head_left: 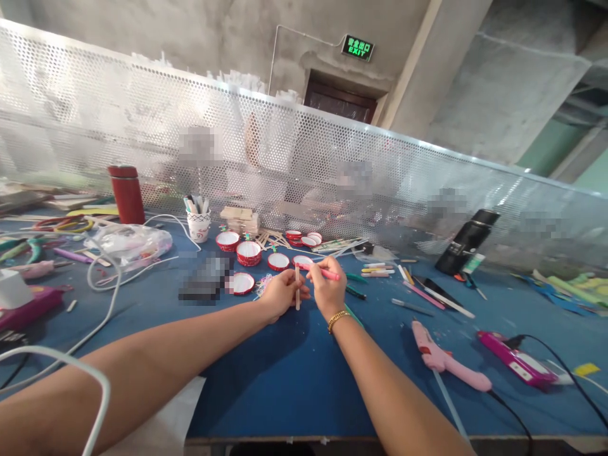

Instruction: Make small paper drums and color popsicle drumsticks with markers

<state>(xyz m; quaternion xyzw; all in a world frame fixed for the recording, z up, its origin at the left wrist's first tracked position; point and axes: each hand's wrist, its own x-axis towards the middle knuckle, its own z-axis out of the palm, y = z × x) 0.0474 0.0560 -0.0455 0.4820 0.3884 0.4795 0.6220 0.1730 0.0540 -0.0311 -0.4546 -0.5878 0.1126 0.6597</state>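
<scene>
Clock centred on the hands, 12 pointing away from the person; left to right: magenta plastic power strip (pixel 35 305) at 9; tall red cylindrical flask (pixel 127 201) at 10, by the perforated metal screen (pixel 285 139), likely parked there to free the near side; white patterned paper cup (pixel 198 229) at 10, keeping pens upright, presumably for easy picking; dark rectangular slab (pixel 206 280) at 9, pixelated, can't tell what; round red tins with white insides (pixel 249 254) from 10 to 12, grouped within reach, probably for handy access.

Left hand (pixel 281 294): thumb and fingers pinching a flat pale wooden stick (pixel 297 294); stick's long axis runs 12 to 6, likely gripped partway along to steady it and leave both ends exposed; stick lies at 3 o'clock of the left hand's middle, at 9 o'clock of the right.

Right hand (pixel 327 288): fingers closed round a slim pink marker pen (pixel 330 273), held writing-style, seemingly for fine control; pen's left end at the stick's upper part, contact unclear.

Further right: loose capped markers (pixel 377 272) near 3; pink glue gun (pixel 446 364) at 4, set aside on the blue tabletop (pixel 294 386), maybe to keep its cord off the middle; black cylindrical bottle (pixel 468 244) between 2 and 3.
</scene>
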